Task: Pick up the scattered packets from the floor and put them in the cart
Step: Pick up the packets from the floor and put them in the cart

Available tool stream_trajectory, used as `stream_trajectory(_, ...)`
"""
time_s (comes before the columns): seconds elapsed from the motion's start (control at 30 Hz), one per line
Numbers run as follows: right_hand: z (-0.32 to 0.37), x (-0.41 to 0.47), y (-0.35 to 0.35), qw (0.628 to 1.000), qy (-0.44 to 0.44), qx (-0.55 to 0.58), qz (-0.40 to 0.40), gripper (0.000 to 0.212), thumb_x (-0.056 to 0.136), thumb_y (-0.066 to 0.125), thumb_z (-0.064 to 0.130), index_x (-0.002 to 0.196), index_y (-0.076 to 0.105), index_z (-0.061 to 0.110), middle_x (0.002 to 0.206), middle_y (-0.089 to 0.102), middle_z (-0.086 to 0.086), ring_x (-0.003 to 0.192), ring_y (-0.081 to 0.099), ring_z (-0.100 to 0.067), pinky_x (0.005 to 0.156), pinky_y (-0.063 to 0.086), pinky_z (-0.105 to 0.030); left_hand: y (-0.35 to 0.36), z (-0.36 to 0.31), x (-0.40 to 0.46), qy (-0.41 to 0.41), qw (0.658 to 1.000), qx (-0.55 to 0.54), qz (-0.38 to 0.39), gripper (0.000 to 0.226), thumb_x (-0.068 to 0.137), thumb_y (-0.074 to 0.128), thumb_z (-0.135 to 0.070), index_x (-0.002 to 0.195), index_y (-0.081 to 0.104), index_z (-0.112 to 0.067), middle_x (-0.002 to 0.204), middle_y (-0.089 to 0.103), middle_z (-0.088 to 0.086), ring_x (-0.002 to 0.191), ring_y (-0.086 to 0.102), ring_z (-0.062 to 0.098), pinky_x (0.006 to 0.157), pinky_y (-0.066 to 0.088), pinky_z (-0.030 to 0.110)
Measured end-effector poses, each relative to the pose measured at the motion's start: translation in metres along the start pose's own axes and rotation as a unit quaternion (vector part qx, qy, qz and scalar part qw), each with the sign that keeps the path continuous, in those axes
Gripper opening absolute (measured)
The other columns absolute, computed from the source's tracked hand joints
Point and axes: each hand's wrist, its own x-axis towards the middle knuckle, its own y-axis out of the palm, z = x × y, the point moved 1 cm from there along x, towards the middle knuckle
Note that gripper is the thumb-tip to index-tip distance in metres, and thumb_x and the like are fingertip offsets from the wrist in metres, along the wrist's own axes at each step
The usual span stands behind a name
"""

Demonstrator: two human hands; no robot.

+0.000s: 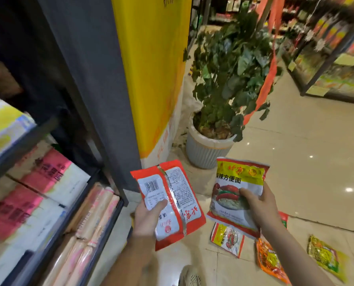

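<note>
My left hand (147,218) grips a red and white packet (172,195), its back with a barcode facing up. A yellow and red noodle packet (234,182) is held in my right hand (260,205), front side up. Both are raised above the floor. On the tiles below lie a small yellow-red packet (226,239), an orange packet (270,262) and a yellow-green packet (324,256). A red packet corner (283,218) peeks out behind my right forearm. No cart is in view.
A dark shelf unit (48,203) with pink and white packs stands at the left. A yellow pillar (151,69) rises ahead. A potted plant (209,149) sits on the floor beside it. More shelves (333,58) line the far right. My shoe (189,275) is below.
</note>
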Motion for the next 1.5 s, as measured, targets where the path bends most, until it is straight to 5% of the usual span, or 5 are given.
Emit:
stream_trajectory(0.3,0.22,-0.112,-0.062,0.992,-0.113,0.045,0.021,0.028,0.089,0.059,0.008,0.09,0.052,0.036,0.095,0.064,0.002,0.089,0.063,-0.023,0.083,0.051,-0.039,-0.012,-0.182,-0.168,0.122,0.992,-0.023,0.008,0.023,0.084,0.061,0.003,0.102,0.065,-0.011,0.104,0.07,0.015,0.092,0.067,0.032,0.087,0.052,0.046)
stream_trajectory(0.43,0.268,-0.147,-0.071,0.984,-0.171,0.041,0.04,0.028,0.088,0.06,0.01,0.107,0.052,0.029,0.106,0.064,-0.003,0.1,0.062,-0.025,0.091,0.05,-0.045,-0.03,-0.221,-0.23,0.197,0.979,-0.024,-0.045,0.023,0.083,0.061,0.006,0.095,0.064,-0.014,0.087,0.07,0.0,0.065,0.069,0.006,0.058,0.055,0.018)
stream_trajectory(0.93,0.338,-0.343,-0.019,0.902,-0.259,0.128,0.321,0.023,0.088,0.061,0.008,0.099,0.055,0.027,0.104,0.066,-0.005,0.096,0.064,-0.025,0.086,0.052,-0.041,-0.162,-0.198,-0.486,0.314,0.885,-0.139,-0.314,0.017,0.085,0.062,-0.001,0.095,0.063,-0.016,0.089,0.071,0.003,0.068,0.068,0.013,0.059,0.056,0.024)
stream_trajectory(1.2,0.352,-0.531,0.044,0.79,-0.3,0.136,0.517,0.024,0.086,0.061,0.003,0.105,0.056,0.018,0.104,0.066,-0.007,0.098,0.063,-0.026,0.091,0.05,-0.043,-0.267,-0.136,-0.667,0.357,0.769,-0.167,-0.504,0.021,0.088,0.06,-0.002,0.107,0.059,-0.01,0.088,0.068,0.0,0.056,0.066,0.0,0.045,0.046,0.011)
stream_trajectory(1.5,0.304,-0.841,0.043,0.629,-0.325,0.121,0.696,0.038,0.08,0.066,0.023,0.116,0.058,0.013,0.114,0.065,-0.009,0.108,0.059,-0.026,0.097,0.046,-0.044,-0.348,0.004,-0.927,0.352,0.565,-0.239,-0.707,0.019,0.087,0.061,-0.002,0.103,0.06,-0.012,0.095,0.068,0.01,0.073,0.066,0.021,0.057,0.056,0.029)
